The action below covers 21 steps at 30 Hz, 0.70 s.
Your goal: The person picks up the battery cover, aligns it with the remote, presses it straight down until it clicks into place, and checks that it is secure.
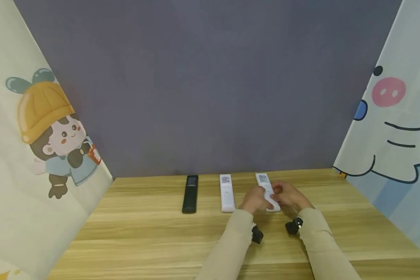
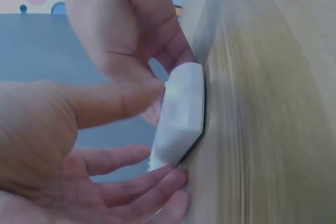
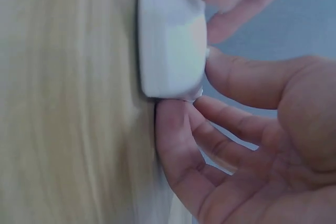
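Both hands are at a white remote control [image 1: 263, 180], the rightmost of three in the head view, lying on the wooden table with a printed label at its far end. The left hand [image 1: 254, 199] grips its left side, thumb over the upper face and fingers along the edge. From the other side, the right hand [image 1: 289, 194] pinches it, thumb on top and fingers against the right edge. In the right wrist view the white end of the remote [image 3: 170, 40] sits close against the tabletop. The hands hide part of its middle.
A second white remote control [image 1: 227, 194] lies to the left of the hands, and a black remote control [image 1: 190, 194] farther left, roughly in a row. The wooden table [image 1: 143, 229] meets a dark grey panel [image 1: 210, 85] behind. Printed cloth walls flank both sides.
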Each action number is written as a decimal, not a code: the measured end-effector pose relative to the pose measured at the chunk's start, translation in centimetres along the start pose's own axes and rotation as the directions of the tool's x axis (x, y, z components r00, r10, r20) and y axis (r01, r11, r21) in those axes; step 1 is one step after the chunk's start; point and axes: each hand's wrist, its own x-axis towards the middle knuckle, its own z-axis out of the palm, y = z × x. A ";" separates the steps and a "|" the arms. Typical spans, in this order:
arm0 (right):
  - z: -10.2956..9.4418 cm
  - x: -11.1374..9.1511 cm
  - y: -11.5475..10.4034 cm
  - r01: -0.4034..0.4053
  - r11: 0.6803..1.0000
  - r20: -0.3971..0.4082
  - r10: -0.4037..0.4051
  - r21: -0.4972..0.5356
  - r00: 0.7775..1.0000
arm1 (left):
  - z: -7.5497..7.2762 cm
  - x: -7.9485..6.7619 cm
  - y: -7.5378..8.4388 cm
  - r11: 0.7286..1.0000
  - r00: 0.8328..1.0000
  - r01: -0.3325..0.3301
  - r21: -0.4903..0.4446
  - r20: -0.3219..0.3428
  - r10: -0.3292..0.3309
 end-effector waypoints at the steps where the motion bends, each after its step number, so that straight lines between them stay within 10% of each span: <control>1: 0.0 0.1 0.1 0.007 1.000 -0.004 -0.007 -0.018 1.000 | -0.1 -0.3 0.0 1.000 1.000 -0.006 -0.002 0.007 0.006; 12: -0.5 0.5 0.4 0.038 0.969 -0.043 -0.050 -0.243 0.998 | -2.1 -3.9 -2.2 0.962 0.963 -0.257 0.093 0.108 0.246; 21: -1.4 -0.6 0.2 0.038 0.977 0.066 -0.025 -0.208 0.998 | -7.9 -7.2 -6.7 0.932 0.897 -0.356 0.065 0.302 0.321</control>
